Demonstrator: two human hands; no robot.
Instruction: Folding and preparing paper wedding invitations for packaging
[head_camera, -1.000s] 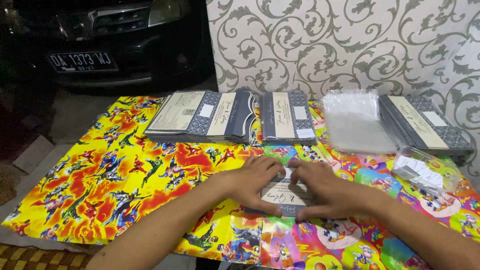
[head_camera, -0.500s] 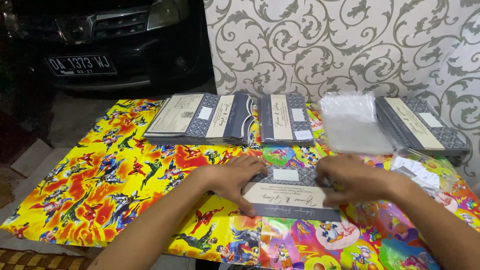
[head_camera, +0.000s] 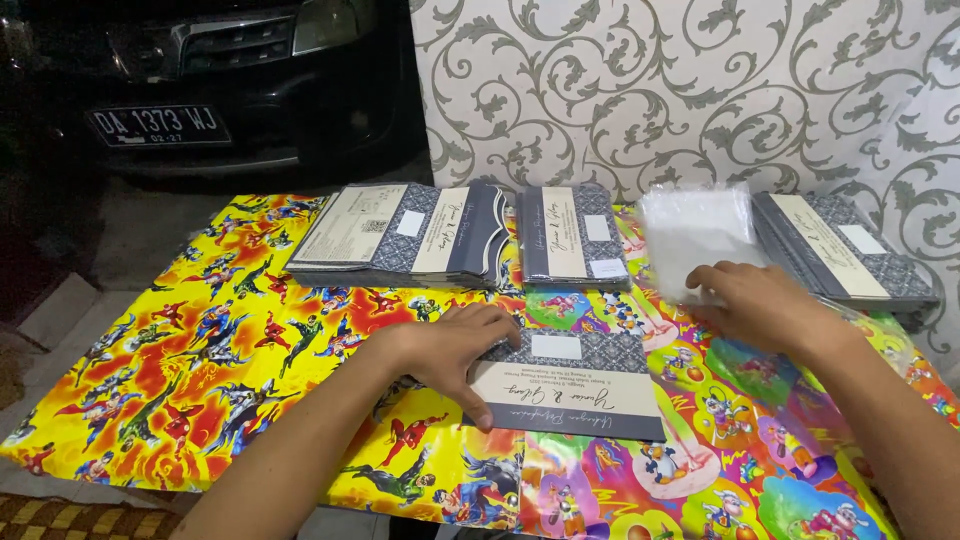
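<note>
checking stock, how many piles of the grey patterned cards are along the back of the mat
3: a fanned left pile, a middle pile, and a right pile beside the clear plastic sleeves. One more single card lies in front under the left hand.

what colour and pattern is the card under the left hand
Dark grey-blue card with a fine patterned band on top and a cream strip, under the left hand; head view.

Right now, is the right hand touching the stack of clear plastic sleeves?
Touching. The head view shows the right hand with its fingertips resting on the near edge of the stack of clear plastic sleeves, no gap between them.
</note>
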